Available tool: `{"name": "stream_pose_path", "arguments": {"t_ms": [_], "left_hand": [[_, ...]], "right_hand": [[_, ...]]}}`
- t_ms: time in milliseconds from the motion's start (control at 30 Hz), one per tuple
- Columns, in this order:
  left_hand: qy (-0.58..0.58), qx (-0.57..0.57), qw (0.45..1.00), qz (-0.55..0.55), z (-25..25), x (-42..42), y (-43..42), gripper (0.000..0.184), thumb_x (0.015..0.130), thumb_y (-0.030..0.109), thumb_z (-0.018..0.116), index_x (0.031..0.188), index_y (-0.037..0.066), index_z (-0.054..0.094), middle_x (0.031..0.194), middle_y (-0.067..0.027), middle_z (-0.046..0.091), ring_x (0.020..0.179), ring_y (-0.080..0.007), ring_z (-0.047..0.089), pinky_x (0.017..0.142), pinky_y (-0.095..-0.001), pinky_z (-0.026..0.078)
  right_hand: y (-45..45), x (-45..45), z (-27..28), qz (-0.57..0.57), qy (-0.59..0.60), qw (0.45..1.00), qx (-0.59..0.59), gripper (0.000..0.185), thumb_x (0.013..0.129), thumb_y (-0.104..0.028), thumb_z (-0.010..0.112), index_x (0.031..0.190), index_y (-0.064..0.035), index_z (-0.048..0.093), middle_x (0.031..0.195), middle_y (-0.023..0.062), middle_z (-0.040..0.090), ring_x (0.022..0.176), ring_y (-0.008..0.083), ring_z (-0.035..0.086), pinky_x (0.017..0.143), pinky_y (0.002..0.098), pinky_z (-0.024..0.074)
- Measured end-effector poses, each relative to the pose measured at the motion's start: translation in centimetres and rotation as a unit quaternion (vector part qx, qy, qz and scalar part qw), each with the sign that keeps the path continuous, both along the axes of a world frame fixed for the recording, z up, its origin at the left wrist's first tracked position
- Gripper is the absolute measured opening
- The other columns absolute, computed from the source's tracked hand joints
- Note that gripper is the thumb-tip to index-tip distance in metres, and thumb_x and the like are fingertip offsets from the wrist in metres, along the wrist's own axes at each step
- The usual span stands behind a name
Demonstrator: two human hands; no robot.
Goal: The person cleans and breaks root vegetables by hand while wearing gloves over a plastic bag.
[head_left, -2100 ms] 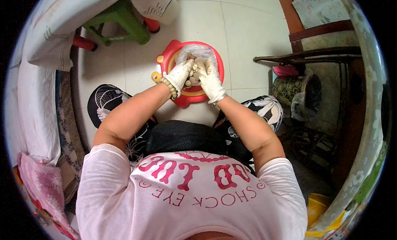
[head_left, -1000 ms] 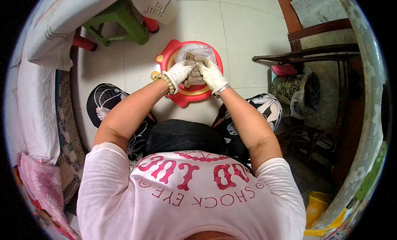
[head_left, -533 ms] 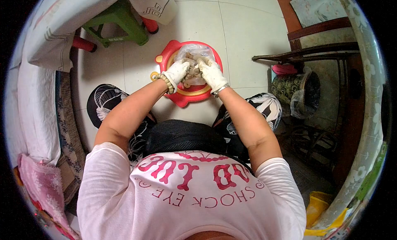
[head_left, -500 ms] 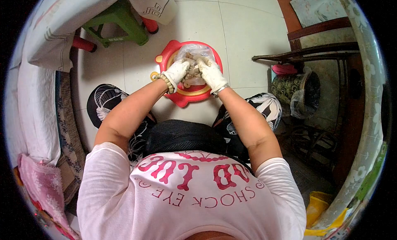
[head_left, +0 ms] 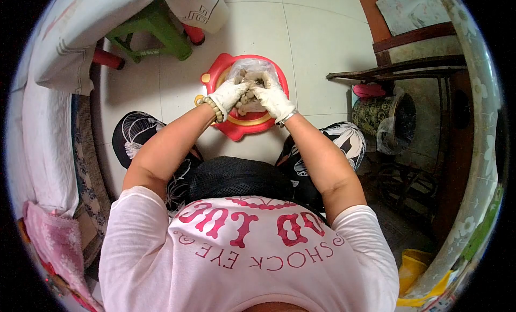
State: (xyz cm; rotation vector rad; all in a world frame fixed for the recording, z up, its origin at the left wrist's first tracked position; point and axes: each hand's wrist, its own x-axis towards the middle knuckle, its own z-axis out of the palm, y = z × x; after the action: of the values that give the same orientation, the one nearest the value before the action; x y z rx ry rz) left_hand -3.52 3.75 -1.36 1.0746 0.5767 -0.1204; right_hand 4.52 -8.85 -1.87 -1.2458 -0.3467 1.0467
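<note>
A round red plastic stool or basin (head_left: 237,130) with yellow parts rests on the floor in front of me. On it lies a clear plastic bag (head_left: 258,64) with several small brownish lumps (head_left: 248,104). My left hand (head_left: 228,94), in a stained white glove with a beaded bracelet at the wrist, is closed over the lumps. Beside it on the right, my right hand (head_left: 272,97), gloved too, has its thumb and fingers curled in towards the left fingertips. What either hand pinches is too small to make out.
A green stool (head_left: 153,30) stands at the upper left beside a cloth-covered table (head_left: 64,38). To the right are a dark frame (head_left: 398,70), a patterned bin (head_left: 371,113) with a plastic bag, and a pink item (head_left: 368,90). Something yellow (head_left: 414,269) lies at the lower right.
Both hands stay over the red object. My right thumb and fingers have spread into a rounder curl, and the fingertips of both hands have come together between the gloves.
</note>
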Motion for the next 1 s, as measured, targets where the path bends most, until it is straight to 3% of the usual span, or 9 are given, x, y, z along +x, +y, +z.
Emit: {"name": "stream_pose_path", "arguments": {"t_ms": [67,133,200,300,367,533,667,833,1000], "left_hand": [[0.012,0.027,0.999,-0.040,0.1,-0.1,0.7,0.028,0.089,0.015,0.051,0.114,0.003,0.051,0.092,-0.0033,0.061,0.069,-0.0077,0.058,0.053,-0.0185,0.047],[0.020,0.027,0.998,-0.048,-0.7,-0.1,1.3,0.030,0.090,0.015,0.051,0.116,0.002,0.050,0.095,-0.0041,0.061,0.072,-0.0082,0.058,0.054,-0.0188,0.048],[0.027,0.027,0.998,-0.057,-1.0,0.0,1.2,0.032,0.090,0.016,0.051,0.118,0.002,0.049,0.099,-0.0049,0.061,0.075,-0.0086,0.059,0.056,-0.0190,0.049],[-0.017,-0.009,1.000,0.001,-1.3,0.1,0.6,0.029,0.090,0.017,0.051,0.115,0.002,0.050,0.092,-0.0024,0.061,0.069,-0.0066,0.057,0.052,-0.0178,0.047],[-0.025,0.057,0.997,-0.038,-3.1,0.0,0.9,0.025,0.091,0.020,0.049,0.109,0.004,0.051,0.081,-0.0016,0.058,0.059,-0.0080,0.054,0.047,-0.0216,0.046],[0.027,-0.035,0.999,0.015,1.5,0.1,-0.8,0.024,0.092,0.026,0.050,0.110,0.009,0.050,0.071,0.0034,0.054,0.050,-0.0050,0.046,0.040,-0.0188,0.036],[0.033,-0.034,0.999,0.024,1.2,-0.4,-1.2,0.028,0.091,0.036,0.049,0.108,0.013,0.049,0.063,0.0050,0.049,0.043,-0.0049,0.039,0.034,-0.0204,0.028],[0.026,-0.022,0.998,0.051,1.0,-0.4,-2.2,0.031,0.090,0.039,0.050,0.110,0.014,0.047,0.064,0.0055,0.050,0.042,-0.0042,0.038,0.034,-0.0194,0.026],[0.031,-0.019,0.997,0.069,1.9,-0.3,-2.0,0.034,0.090,0.038,0.050,0.114,0.014,0.046,0.067,0.0045,0.053,0.044,-0.0044,0.043,0.034,-0.0185,0.027]], "right_hand": [[0.1,0.1,0.0,-0.032,0.009,0.999,-0.005,0.027,0.085,-0.003,0.055,0.111,-0.0035,0.049,0.101,0.0093,0.057,0.086,0.0190,0.058,0.075,0.0313,0.0500],[0.1,0.2,-0.1,-0.037,-0.065,0.997,-0.029,0.022,0.086,-0.006,0.055,0.108,-0.0039,0.052,0.100,0.0080,0.057,0.085,0.0185,0.058,0.075,0.0314,0.0501],[-0.1,0.1,0.5,-0.042,-0.032,0.998,-0.028,0.020,0.087,-0.007,0.054,0.107,-0.0041,0.052,0.100,0.0075,0.057,0.086,0.0177,0.057,0.075,0.0308,0.0499],[-0.2,-0.2,2.3,-0.050,0.020,0.998,-0.027,0.018,0.090,-0.010,0.051,0.106,-0.0048,0.053,0.100,0.0067,0.057,0.087,0.0165,0.057,0.076,0.0298,0.0493],[-0.1,-0.4,2.4,-0.052,0.041,0.997,-0.027,0.017,0.091,-0.011,0.050,0.107,-0.0052,0.053,0.100,0.0066,0.057,0.087,0.0160,0.056,0.077,0.0294,0.0490],[0.3,-1.0,1.3,-0.032,-0.126,0.989,-0.077,0.021,0.094,-0.014,0.042,0.112,-0.0066,0.049,0.092,0.0048,0.056,0.079,0.0131,0.054,0.070,0.0262,0.0474],[0.5,-1.4,-0.5,-0.056,-0.113,0.990,-0.069,0.027,0.094,-0.019,0.040,0.112,-0.0025,0.051,0.100,0.0062,0.056,0.087,0.0134,0.054,0.077,0.0276,0.0464],[0.6,-2.3,0.0,-0.154,-0.033,0.987,-0.005,0.021,0.094,-0.018,0.038,0.108,-0.0063,0.049,0.080,0.0056,0.056,0.063,0.0136,0.054,0.051,0.0277,0.0483],[0.3,-1.9,2.7,-0.129,-0.014,0.990,-0.062,0.018,0.094,-0.018,0.037,0.104,-0.0075,0.048,0.073,0.0058,0.056,0.048,0.0144,0.051,0.039,0.0277,0.0448]]}}
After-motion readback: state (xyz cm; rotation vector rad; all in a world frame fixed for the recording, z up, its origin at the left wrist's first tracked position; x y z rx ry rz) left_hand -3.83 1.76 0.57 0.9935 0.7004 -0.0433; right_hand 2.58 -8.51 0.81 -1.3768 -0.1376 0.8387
